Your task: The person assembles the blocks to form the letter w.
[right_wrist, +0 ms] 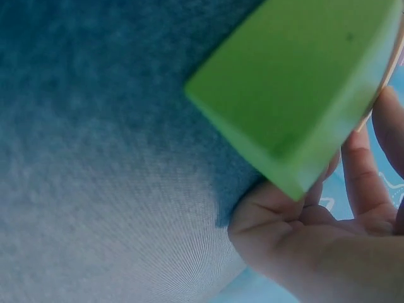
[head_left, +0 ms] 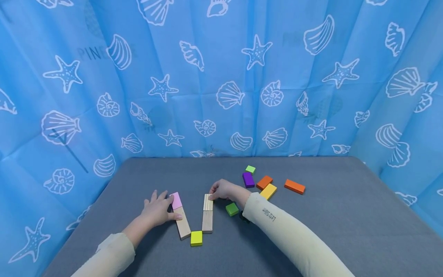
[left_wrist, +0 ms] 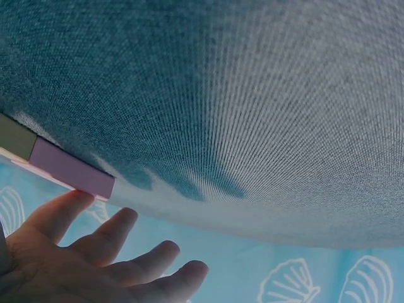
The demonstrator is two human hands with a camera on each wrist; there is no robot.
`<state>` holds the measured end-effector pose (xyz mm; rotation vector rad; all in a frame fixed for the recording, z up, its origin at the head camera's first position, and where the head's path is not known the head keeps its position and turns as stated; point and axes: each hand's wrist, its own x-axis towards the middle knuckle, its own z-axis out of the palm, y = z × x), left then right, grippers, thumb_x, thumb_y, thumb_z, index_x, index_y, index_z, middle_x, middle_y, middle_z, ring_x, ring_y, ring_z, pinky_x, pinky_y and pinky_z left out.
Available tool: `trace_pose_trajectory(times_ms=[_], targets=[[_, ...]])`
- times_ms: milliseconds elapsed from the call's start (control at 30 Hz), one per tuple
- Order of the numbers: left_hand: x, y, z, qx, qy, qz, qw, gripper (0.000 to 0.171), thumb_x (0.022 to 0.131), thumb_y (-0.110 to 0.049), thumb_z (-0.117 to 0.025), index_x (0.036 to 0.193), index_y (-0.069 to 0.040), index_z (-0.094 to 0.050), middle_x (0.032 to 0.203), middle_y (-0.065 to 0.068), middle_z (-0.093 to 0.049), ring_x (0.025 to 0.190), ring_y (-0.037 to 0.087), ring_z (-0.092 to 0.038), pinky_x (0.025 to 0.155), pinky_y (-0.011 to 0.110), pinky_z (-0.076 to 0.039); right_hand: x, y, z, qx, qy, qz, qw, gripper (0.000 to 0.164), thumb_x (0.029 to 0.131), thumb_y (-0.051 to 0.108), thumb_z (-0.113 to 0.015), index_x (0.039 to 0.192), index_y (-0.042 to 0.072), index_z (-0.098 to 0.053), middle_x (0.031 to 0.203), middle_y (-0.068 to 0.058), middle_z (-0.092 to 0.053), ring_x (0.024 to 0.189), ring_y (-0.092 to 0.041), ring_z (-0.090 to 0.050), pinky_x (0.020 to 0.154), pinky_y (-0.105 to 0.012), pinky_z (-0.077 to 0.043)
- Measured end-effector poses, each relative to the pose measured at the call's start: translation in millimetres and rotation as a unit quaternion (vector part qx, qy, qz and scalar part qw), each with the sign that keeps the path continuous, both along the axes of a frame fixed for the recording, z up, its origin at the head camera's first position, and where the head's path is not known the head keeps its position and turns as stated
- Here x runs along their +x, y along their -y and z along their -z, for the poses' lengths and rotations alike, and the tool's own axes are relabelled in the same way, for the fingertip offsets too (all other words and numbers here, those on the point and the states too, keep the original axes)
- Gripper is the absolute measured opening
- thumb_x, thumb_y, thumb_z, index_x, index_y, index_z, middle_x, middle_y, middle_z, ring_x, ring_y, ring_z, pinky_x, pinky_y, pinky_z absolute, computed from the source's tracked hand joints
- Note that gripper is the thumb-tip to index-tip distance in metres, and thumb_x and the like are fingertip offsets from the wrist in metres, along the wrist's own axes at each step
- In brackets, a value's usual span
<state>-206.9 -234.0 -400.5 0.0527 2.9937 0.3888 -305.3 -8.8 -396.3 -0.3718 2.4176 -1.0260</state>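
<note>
A pink block (head_left: 176,201) lies end to end with a plain wooden block (head_left: 182,225), forming a slanted row. My left hand (head_left: 154,210) rests along that row with fingers spread, its index fingertip at the pink block and its thumb on the wooden one. To the right, a striped wooden block (head_left: 208,203) meets another plain wooden block (head_left: 207,222) in a second row. At that row's far end, my right hand (head_left: 225,190) pinches the striped block. Between the near ends of both rows sits a yellow block (head_left: 196,238).
Beside the right wrist lies a green block (head_left: 232,209), large in the right wrist view. Farther back are a light green block (head_left: 250,169), a purple block (head_left: 248,180), orange blocks (head_left: 295,186) and an amber block (head_left: 268,191). A blue shell-patterned curtain (head_left: 221,77) surrounds the grey table (head_left: 346,215).
</note>
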Motion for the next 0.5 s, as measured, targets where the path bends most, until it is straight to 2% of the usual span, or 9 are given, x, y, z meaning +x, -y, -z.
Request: trace_pose_trajectory(times_ms=[200,367,500], targets=[[0.4,-0.4,-2.0,0.000,0.003,-0.001,1.0000,0.085,0.077,-0.045,-0.079,0.140,0.003,-0.048,0.146,0.033,-0.034,0.136,0.058,-0.015,0.102,0.073,-0.015,0.3,-0.1,-1.7,-0.004,0.005,0.000,1.000,0.008,0.089,0.013,-0.071,0.089,0.006,-0.068,0.084,-0.003,-0.057,0.076,-0.016,-0.047,0.066,-0.030,-0.039],[-1.1,-1.0,-3.2,0.001,0.007,-0.004,1.0000,0.085,0.076,-0.045,-0.080,0.140,0.003,-0.049,0.146,0.033,-0.033,0.136,0.058,-0.014,0.102,0.073,-0.014,-1.1,-4.6,-1.7,-0.017,0.020,0.001,1.000,0.014,0.089,0.016,-0.072,0.101,0.008,-0.069,0.093,-0.003,-0.059,0.083,-0.017,-0.051,0.073,-0.033,-0.043],[-1.9,-0.6,-2.7,0.003,0.005,-0.004,1.0000,0.087,0.075,-0.046,-0.080,0.139,0.004,-0.049,0.147,0.034,-0.032,0.137,0.057,-0.013,0.102,0.073,-0.014,-2.1,-12.5,-2.5,-0.037,0.041,-0.002,0.998,0.020,0.091,0.020,-0.069,0.108,0.009,-0.068,0.096,-0.004,-0.060,0.086,-0.019,-0.052,0.072,-0.034,-0.043]])
